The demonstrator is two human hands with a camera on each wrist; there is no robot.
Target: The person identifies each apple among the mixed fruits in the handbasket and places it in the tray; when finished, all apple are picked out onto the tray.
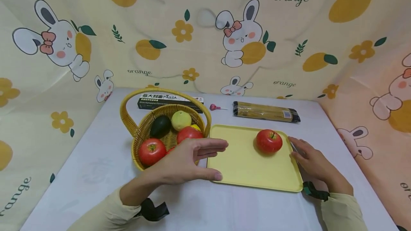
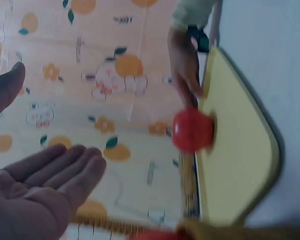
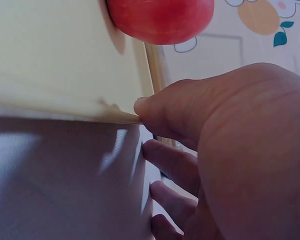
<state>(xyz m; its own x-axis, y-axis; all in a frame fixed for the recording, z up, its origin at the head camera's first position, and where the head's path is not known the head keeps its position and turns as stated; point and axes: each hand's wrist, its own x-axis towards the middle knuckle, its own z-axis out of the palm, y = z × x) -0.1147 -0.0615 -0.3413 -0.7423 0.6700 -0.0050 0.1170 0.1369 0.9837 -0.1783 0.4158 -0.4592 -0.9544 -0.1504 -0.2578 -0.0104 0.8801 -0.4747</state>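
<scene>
In the head view a red apple (image 1: 269, 142) sits on a pale yellow tray (image 1: 244, 167), toward its far right corner. My left hand (image 1: 189, 159) hovers between the wicker basket (image 1: 136, 149) and the tray, fingers straight, thumb apart, nothing in it. The left wrist view also shows that palm bare. My right hand (image 1: 316, 163) is at the tray's right edge; in the right wrist view its thumb (image 3: 170, 107) touches the rim while the other fingers lie beside it, outside the tray. The basket holds red fruit (image 1: 152, 152), a dark green avocado (image 1: 161, 126) and a pale green round fruit (image 1: 181, 120).
Behind the basket lies a black pasta box (image 1: 151, 103). A small pink-headed item (image 1: 214, 107) with a thin shaft and a dark-ended pack of dry noodles (image 1: 266, 111) lie along the back. The basket's tall handle (image 1: 167, 90) arches over it. Patterned cloth surrounds the white table.
</scene>
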